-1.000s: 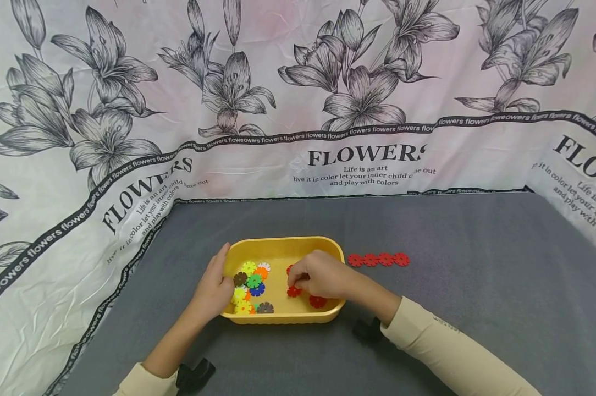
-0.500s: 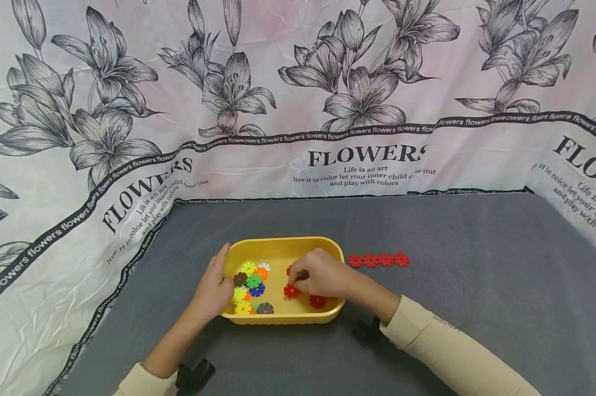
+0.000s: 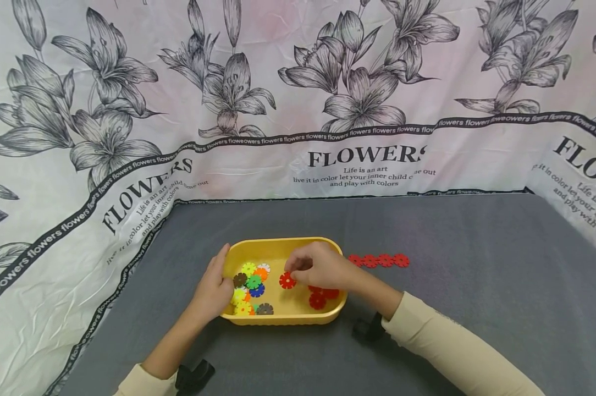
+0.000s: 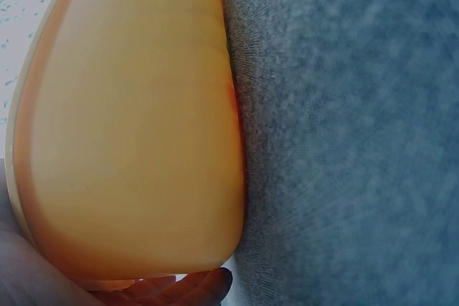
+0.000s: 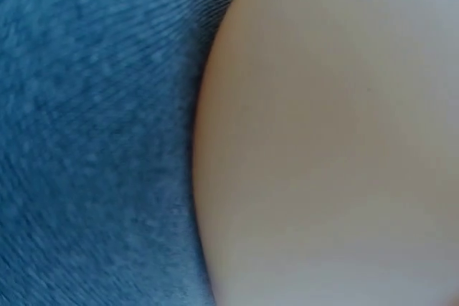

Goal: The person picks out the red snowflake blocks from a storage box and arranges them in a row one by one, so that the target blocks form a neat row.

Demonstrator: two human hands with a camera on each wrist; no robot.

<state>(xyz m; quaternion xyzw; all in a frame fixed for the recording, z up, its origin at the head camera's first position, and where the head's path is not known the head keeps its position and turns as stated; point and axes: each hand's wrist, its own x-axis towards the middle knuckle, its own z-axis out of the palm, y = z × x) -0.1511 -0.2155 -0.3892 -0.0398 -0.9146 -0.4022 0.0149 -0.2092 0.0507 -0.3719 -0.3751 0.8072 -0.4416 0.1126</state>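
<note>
In the head view a yellow plastic basin (image 3: 284, 319) stands on the grey cloth. My left hand (image 3: 213, 288) grips its left end, thumb over the rim; the left wrist view shows fingers (image 4: 204, 288) curled at the basin's end. Over the basin, my right hand (image 3: 323, 268) pinches a red notched snowflake disc (image 3: 287, 281) between thumb and fingers. Several more red discs (image 3: 318, 300) lie inside, below that hand and partly hidden by it. Mixed-colour discs (image 3: 254, 281) are heaped in the basin's left part. The right wrist view holds only basin wall (image 5: 323, 141) and cloth.
A row of joined red discs (image 3: 385, 260) lies on the grey cloth (image 3: 476, 264) just right of the basin, its left end close to the right wrist. Behind the table hangs a white flower-printed cloth (image 3: 258, 165). Black wrist straps (image 3: 195, 376) show below the forearms.
My right hand has lifted slightly, and the red disc has come up and left with it. More red discs now show beneath the hand. My left hand has stayed on the basin.
</note>
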